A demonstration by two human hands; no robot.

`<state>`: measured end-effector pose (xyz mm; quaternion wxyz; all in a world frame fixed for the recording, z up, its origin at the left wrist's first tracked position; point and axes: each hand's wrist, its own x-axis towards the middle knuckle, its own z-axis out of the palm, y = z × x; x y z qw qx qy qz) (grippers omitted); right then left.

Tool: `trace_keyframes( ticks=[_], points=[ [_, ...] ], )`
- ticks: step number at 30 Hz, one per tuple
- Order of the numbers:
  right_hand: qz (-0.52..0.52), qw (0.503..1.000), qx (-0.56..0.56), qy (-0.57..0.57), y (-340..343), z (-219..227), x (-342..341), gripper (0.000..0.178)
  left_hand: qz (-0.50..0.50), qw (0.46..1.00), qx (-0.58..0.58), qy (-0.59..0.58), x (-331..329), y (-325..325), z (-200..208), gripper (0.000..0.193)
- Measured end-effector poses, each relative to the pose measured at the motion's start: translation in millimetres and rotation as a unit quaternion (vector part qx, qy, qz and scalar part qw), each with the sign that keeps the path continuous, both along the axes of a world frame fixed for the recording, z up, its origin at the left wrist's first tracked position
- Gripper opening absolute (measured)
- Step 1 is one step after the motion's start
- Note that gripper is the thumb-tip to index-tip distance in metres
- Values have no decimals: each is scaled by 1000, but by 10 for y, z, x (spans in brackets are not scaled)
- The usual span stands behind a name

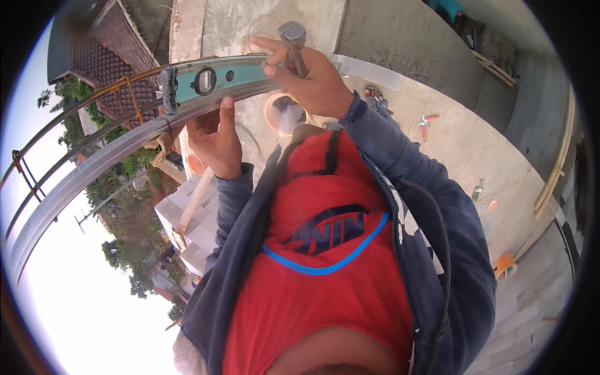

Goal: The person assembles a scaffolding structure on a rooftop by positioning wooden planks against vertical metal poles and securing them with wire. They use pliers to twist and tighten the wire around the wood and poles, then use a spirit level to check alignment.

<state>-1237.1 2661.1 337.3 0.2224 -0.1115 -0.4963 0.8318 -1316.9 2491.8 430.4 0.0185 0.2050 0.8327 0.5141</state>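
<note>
A teal spirit level (pixel 185 86) with a round vial window lies along a long metal straightedge bar (pixel 112 150) that runs off to the left. My left hand (pixel 219 140) is wrapped round the bar below the level, thumb up on the near side and fingers mostly hidden behind it. Over the level's right end, my right hand (pixel 315 81) is closed round the handle of a hammer (pixel 292 34), whose grey head points away from me. Its index finger and thumb reach out over the level.
Brown steel rebar (pixel 128 97) runs along the left edge beside an open drop. Below my hands stands a bucket (pixel 273 115). Red-handled pliers (pixel 425 125) lie on the concrete floor at right. An orange bucket (pixel 505 267) and bamboo poles (pixel 553 175) are farther right.
</note>
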Motion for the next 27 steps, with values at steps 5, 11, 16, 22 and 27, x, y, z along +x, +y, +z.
trace_keyframes(
  ticks=[5,11,16,22,27],
  points=[
    [-10,996,-80,-38,48,-298,410,16,-16,994,-62,-86,46,-402,-310,44],
    [9,990,-78,-118,-468,-727,820,14,-287,901,-182,-268,516,-265,-851,55],
    [-82,981,-68,-163,-909,-1220,995,17,-308,899,-116,-291,802,-72,-1533,40],
    [-160,955,-114,-222,-1312,-2070,1109,22,-318,870,-189,-325,853,-214,-2407,31],
    [-186,934,-183,-246,-1543,-2419,986,20,-270,902,-84,-327,1077,-314,-3022,26]
  ],
)
